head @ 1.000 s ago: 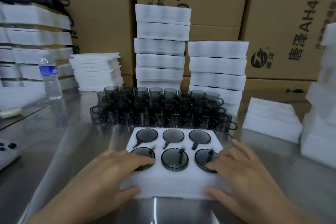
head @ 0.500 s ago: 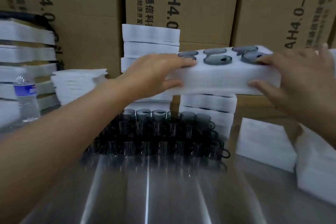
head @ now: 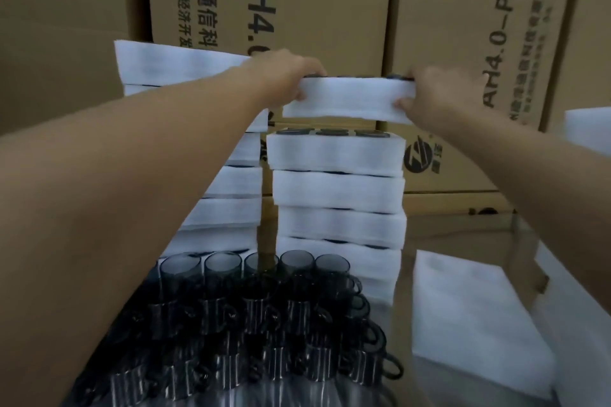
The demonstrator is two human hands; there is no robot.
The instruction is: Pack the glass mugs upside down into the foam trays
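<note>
Foam fills the left of the scene as a tall left stack (head: 231, 182) of white trays, partly hidden behind the left forearm. It stands in front of the cardboard boxes (head: 330, 10) that form the back wall.

The left hand (head: 284, 79) grips the left end of one foam tray (head: 347, 99), with fingers curled over the top edge and the thumb pressed against the front face. The tray is held level in the air, directly above the right stack (head: 337, 192) and apart from it. Dark shapes show along the tray's top edge near the right end; the contents cannot be made out from this angle.

Loose glass mugs (head: 264, 324), dark-tinted and upright with mouths facing up, stand in close rows on the steel table (head: 463, 231), just in front of both stacks. The right stack consists of several filled trays, with dark mug bases (head: 330, 133) visible in its top layer.

The right hand (head: 429, 89) grips the right end of the held tray in the same manner: fingers over the top, thumb on the front face. Flat foam sheets (head: 469, 307) lie on the table at the right.
</note>
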